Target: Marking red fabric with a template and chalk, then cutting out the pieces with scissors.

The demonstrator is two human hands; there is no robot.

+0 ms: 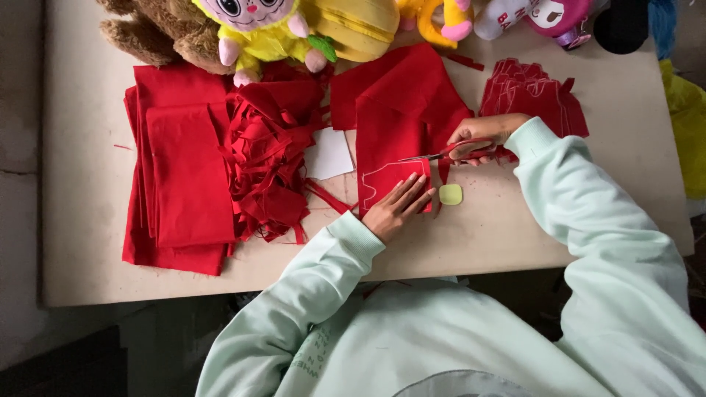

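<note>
Right hand [482, 137] grips a pair of red-handled scissors [441, 154], its fingers closed through the handles, with the blades pointing left across the top edge of a piece of red fabric [401, 125] that lies near the middle of the worktop [81, 220]. Left hand [401, 206] lies flat, fingers spread and extended, pressing down on the near corner of that same red fabric, just below the scissor blades; a pale chalk outline [379, 176] is drawn on the cloth beside the fingers. A small pale green chalk piece [450, 194] sits on the worktop just right of the left hand's fingertips. Both arms wear light mint-green sleeves. To the left of the fabric being cut, a white card [329, 154] rests on the worktop, touching a tangled heap of red fabric scraps [268, 169]. Further left lies a neat stack of folded red cloth [180, 176], reaching toward the near edge. At the far right, behind the right hand, there is a pile of cut red pieces [533, 92] marked with faint white lines. Along the far edge stand plush toys: a brown one [165, 33], a yellow one with a pink face [261, 29], and others in yellow, white and pink further right [515, 15].
</note>
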